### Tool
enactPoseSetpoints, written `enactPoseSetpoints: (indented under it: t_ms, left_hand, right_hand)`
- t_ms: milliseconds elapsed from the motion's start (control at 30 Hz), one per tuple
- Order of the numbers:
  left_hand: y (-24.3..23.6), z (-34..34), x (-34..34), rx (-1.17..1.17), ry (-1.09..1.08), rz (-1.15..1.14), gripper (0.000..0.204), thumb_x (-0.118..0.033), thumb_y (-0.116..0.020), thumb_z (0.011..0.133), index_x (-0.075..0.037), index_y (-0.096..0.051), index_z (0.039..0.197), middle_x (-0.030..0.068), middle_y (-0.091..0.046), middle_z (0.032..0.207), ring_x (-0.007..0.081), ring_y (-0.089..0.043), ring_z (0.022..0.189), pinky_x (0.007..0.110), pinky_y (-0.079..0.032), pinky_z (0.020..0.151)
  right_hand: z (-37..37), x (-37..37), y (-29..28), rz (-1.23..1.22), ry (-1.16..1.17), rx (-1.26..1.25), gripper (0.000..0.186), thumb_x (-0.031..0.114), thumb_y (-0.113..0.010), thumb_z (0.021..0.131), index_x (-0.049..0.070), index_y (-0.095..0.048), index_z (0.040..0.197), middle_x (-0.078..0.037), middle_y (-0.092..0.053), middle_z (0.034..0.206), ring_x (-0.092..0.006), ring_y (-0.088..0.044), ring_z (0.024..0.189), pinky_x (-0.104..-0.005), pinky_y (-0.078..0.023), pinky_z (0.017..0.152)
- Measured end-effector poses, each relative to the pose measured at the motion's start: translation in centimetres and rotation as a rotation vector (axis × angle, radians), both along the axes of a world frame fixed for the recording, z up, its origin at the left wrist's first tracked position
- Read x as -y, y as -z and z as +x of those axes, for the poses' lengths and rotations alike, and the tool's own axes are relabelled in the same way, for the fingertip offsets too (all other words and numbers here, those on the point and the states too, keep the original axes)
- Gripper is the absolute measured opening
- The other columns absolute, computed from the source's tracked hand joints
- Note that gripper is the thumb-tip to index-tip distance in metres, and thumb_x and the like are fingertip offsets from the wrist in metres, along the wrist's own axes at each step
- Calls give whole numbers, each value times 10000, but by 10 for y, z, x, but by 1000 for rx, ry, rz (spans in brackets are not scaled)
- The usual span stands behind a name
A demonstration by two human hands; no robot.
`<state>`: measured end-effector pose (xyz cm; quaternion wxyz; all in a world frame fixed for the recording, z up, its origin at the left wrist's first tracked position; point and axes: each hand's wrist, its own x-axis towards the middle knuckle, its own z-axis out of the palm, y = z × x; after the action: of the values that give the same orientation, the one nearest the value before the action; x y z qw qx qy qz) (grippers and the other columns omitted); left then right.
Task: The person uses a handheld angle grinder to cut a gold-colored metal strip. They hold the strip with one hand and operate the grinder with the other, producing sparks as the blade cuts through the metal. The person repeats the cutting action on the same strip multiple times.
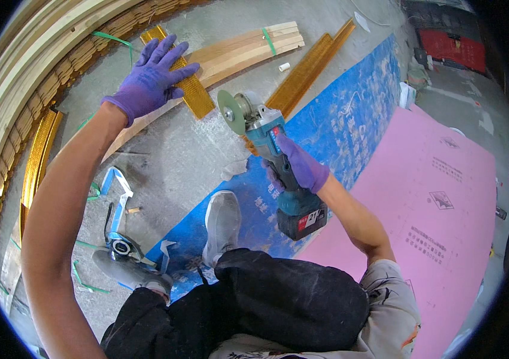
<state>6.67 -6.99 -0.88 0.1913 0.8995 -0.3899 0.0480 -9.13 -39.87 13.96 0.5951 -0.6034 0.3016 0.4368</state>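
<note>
My left hand (152, 81), in a purple glove, lies with fingers spread on a gold textured strip (197, 99) that crosses a pale wooden board (230, 57). My right hand (299, 164), also gloved, grips a teal and black cordless angle grinder (275, 143) with a battery at its base. The grinder's green disc (230, 113) is a little to the right of the gold strip's near end, not visibly touching it. More long gold strips (305, 75) lie on the floor beyond the grinder, to the right.
Long wooden strips (18, 54) and gold lengths (39, 155) line the left. Blue protective sheeting (350, 107) and a pink board (428, 209) cover floor at right. By my shoes lie a tape measure (121, 246), loose straps (117, 182) and scraps. A red object (452, 48) sits at top right.
</note>
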Motion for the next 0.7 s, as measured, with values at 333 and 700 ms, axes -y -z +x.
enactPoseSetpoints:
  t_ms: [333,700]
  left_hand:
    - [-18,-20,15,-351,-833,-139,691,-497,-791,888,21,-600,1303,199,-699,1196,365,-657,1149,451,-515,968]
    - [3,21,15,-1003,-774,-514,493,-391,-794,919,48,-725,1133,141,-764,1016,201,-704,852,366,-539,802]
  right_hand:
    - [1,13,7,-40,29,-53,709,728,-542,963,25,-606,1025,-87,-634,702,-188,-608,530,-335,-500,486]
    - [6,16,11,-80,-20,-67,665,673,-520,999,16,-614,959,-103,-640,675,-197,-609,521,-340,-494,476]
